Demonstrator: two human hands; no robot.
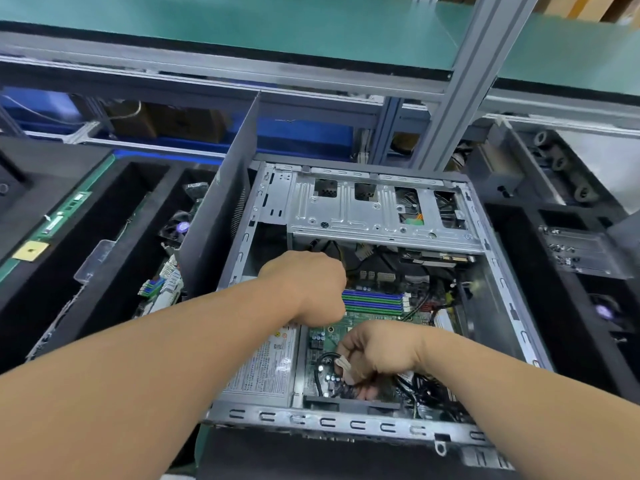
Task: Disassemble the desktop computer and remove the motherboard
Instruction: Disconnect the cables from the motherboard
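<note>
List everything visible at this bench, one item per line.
computer case: one, grey metal, open, centre.
motherboard: one, green, inside the case.
memory slots: a row, blue and green, on the motherboard.
power supply: one, silver with label, case's left side.
drive cage: one, silver, far end of the case.
side panel: one, grey, upright left of the case.
foam tray: one, black, left, holding boards and fans.
white connector: one, with black cables, near the right hand.
left hand: curled, over the motherboard.
right hand: gripping the cables.
</note>
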